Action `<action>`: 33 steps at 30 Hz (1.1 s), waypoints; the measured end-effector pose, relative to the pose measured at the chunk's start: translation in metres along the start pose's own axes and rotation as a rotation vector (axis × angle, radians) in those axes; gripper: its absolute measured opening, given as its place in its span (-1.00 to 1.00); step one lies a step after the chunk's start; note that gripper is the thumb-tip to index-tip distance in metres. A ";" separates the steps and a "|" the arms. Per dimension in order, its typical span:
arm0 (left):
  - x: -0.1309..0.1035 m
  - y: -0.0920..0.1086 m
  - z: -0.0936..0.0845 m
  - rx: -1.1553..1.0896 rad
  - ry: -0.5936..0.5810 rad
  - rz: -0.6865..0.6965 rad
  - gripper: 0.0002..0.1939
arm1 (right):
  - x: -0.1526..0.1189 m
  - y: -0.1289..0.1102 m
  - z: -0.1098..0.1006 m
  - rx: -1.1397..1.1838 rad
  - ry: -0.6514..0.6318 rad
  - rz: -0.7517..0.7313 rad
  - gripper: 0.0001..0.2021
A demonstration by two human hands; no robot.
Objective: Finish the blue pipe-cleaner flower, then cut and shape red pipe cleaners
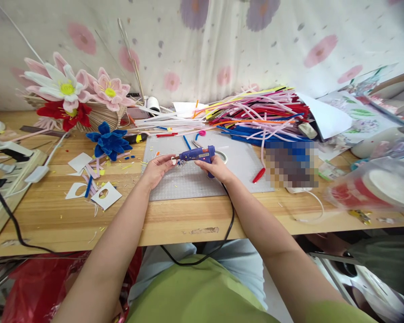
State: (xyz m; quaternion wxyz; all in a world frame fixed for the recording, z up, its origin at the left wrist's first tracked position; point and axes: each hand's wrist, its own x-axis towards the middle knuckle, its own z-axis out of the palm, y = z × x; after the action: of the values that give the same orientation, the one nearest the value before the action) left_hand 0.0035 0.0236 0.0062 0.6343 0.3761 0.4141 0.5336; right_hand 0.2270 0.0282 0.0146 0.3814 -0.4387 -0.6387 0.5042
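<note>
- L hand (pixel 160 170): fingers pinch a small white bit (pixel 173 160) at the gun's tip end, above the mat (pixel 202 185).
- R hand (pixel 215 167): wrapped round the grip of the blue glue gun (pixel 195 154), tip aimed at L hand. A red light shows on its side, so it's prob. on & hot.
- Can't tell if the tip touches the white bit or just sits beside it – too small to see. Can't see any glue on it either.
- To do this well: pinch the white bit by its edge, w/ fingertips well back from the tip, bc hot glue can burn.
- Squeeze slow & soft, so a wee dot comes out, not a big blob. Too much may ooze onto skin.
- Hold both hands low & steady over the mat, so drips land there & not on the desk (pixel 121 229).
- The black cord (pixel 233 211) hangs over the desk edge & across the lap. Best give it slack – a tug could jerk the tip.
- Mind the blue flower (pixel 108 141), L of the mat, & the fuzzy stems (pixel 256 107) at the back. Glue strings may stick to fuzz, so wipe the tip off well apart from them.
</note>
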 end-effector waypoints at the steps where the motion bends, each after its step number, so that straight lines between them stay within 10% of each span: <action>1: 0.000 0.000 0.000 0.006 0.001 -0.003 -0.62 | 0.000 0.000 -0.001 0.023 -0.002 0.011 -0.54; 13: 0.000 0.006 -0.005 0.153 0.023 0.103 -0.49 | 0.002 -0.007 -0.030 0.360 0.299 -0.012 -0.60; 33: 0.014 0.041 0.020 1.354 -0.196 0.353 -0.45 | -0.001 0.034 -0.087 -0.652 0.702 0.213 -0.46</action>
State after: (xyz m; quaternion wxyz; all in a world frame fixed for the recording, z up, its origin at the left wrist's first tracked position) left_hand 0.0082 0.0424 0.0494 0.1992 0.7959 0.5289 0.2172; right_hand 0.3139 0.0580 -0.0009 0.3626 -0.7416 -0.5479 0.1359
